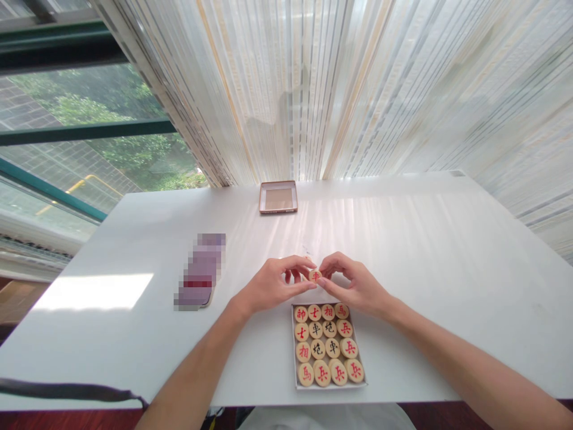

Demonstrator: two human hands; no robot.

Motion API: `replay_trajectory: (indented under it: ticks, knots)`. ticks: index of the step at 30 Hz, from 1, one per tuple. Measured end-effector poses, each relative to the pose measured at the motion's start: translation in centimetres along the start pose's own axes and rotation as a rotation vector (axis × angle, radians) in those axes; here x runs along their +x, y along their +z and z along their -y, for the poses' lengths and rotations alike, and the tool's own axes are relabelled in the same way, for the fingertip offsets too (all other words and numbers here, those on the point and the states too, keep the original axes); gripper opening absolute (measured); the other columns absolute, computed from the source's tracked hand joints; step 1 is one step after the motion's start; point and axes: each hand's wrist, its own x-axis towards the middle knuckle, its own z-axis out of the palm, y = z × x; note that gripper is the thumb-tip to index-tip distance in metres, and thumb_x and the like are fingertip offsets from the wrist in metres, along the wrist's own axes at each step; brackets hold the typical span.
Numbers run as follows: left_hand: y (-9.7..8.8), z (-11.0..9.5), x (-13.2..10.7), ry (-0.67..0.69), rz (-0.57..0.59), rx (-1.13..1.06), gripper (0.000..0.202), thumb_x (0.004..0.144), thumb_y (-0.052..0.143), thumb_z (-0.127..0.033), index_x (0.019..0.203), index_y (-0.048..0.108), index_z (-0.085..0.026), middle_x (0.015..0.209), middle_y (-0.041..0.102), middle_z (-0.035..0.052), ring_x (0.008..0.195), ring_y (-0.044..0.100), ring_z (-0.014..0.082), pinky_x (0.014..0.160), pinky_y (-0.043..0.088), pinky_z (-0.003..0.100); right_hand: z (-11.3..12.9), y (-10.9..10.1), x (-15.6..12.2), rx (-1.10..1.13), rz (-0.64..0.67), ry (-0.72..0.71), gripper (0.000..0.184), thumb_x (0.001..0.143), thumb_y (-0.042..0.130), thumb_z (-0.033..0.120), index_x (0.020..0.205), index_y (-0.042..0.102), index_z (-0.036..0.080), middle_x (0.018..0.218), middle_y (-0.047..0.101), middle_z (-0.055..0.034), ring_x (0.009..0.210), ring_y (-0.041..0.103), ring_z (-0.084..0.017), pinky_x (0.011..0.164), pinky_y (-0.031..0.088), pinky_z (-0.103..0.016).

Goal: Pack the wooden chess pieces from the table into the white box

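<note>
Above the table, my left hand (274, 280) and my right hand (356, 280) meet, fingertips closed from both sides on a round wooden xiangqi piece (316, 276) with a red character. A bit of another pale piece (308, 258) seems to show just behind the fingers, mostly hidden. Directly below my hands lies a shallow white box (294, 358), filled with rows of similar round pieces. Red characters mark its outer pieces, such as a horse piece (305, 374). Black characters mark those in the middle, including a cannon piece (317, 349).
A box lid (278, 212) lies at the table's far edge by the striped curtain (286, 89). Left of my hands is a pixelated flat object (201, 272), perhaps a phone. A dark strap (67, 389) crosses the front left of the white table (447, 251).
</note>
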Motion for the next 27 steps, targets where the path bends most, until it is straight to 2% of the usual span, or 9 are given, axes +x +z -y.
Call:
replay_trajectory:
  ticks: [4, 11, 18, 27]
  knots:
    - [0.01, 0.07, 0.01, 0.001, -0.01, 0.005, 0.022, 0.089, 0.074, -0.037, 0.105, 0.073, -0.023, 0.11, 0.075, 0.0045, 0.077, 0.063, 0.0138, 0.072, 0.053, 0.03, 0.07, 0.01, 0.08, -0.012, -0.008, 0.003, 0.012, 0.096, 0.066, 0.033, 0.101, 0.062, 0.023, 0.092, 0.071, -0.0034, 0.081, 0.068, -0.016, 0.075, 0.062, -0.032]
    - [-0.07, 0.24, -0.02, -0.001, -0.014, 0.027, 0.023, 0.091, 0.071, -0.036, 0.111, 0.071, -0.023, 0.11, 0.075, 0.0048, 0.08, 0.066, 0.014, 0.072, 0.053, 0.029, -0.23, -0.02, 0.02, 0.006, -0.005, -0.007, 0.012, 0.096, 0.067, 0.031, 0.104, 0.063, 0.024, 0.095, 0.071, -0.0035, 0.082, 0.068, -0.016, 0.077, 0.062, -0.032]
    - [-0.2, 0.29, -0.04, -0.024, 0.005, 0.011, 0.024, 0.091, 0.072, -0.033, 0.113, 0.072, -0.023, 0.113, 0.076, 0.0046, 0.083, 0.068, 0.0149, 0.074, 0.053, 0.03, -0.83, 0.16, -0.03, 0.009, 0.006, -0.037, 0.023, 0.09, 0.072, 0.026, 0.111, 0.062, 0.024, 0.099, 0.072, -0.0037, 0.083, 0.068, -0.016, 0.077, 0.061, -0.034]
    - [-0.26, 0.32, -0.04, -0.048, 0.017, -0.023, 0.029, 0.091, 0.072, -0.033, 0.118, 0.072, -0.022, 0.111, 0.077, 0.005, 0.089, 0.07, 0.0171, 0.077, 0.054, 0.03, -0.59, 0.14, -0.1, 0.006, -0.005, -0.03, 0.022, 0.09, 0.072, 0.025, 0.111, 0.063, 0.023, 0.098, 0.072, -0.0033, 0.082, 0.068, -0.016, 0.077, 0.06, -0.033]
